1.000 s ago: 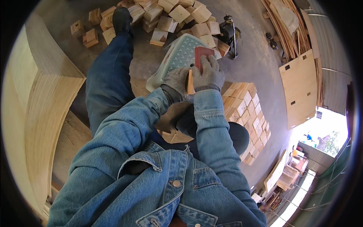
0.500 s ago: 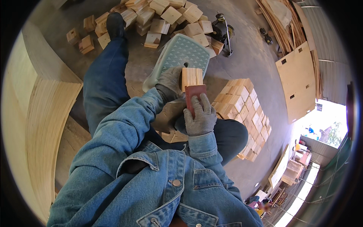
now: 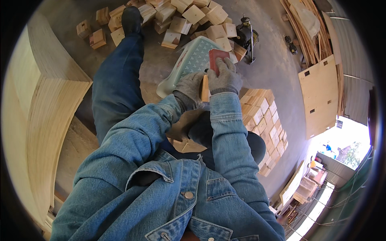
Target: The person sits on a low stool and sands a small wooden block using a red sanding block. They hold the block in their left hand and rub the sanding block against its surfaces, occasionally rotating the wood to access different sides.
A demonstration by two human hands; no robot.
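Note:
In my gloved left hand (image 3: 190,88) is a wooden block (image 3: 205,89), held above the near end of a pale green plastic stool (image 3: 192,59). Only a narrow strip of the block shows; my right hand and wrist cover most of it. The gloved right hand (image 3: 225,77) grips a flat, dark red sanding block (image 3: 216,56), fingers closed over its right side. This sanding block extends past the far side of the wooden block, over the stool's right part. Whether its underside touches the wood is hidden.
Loose wooden blocks (image 3: 194,15) lie heaped beyond the stool. Stacked blocks (image 3: 260,116) stand by my right knee. A black power tool (image 3: 245,38) rests on the floor at far right. Big laminated wood panels (image 3: 52,116) rise on the left.
My right hand has pushed the sanding block away from me, across the wooden block to its far side. The left hand keeps its hold, slightly farther right in view.

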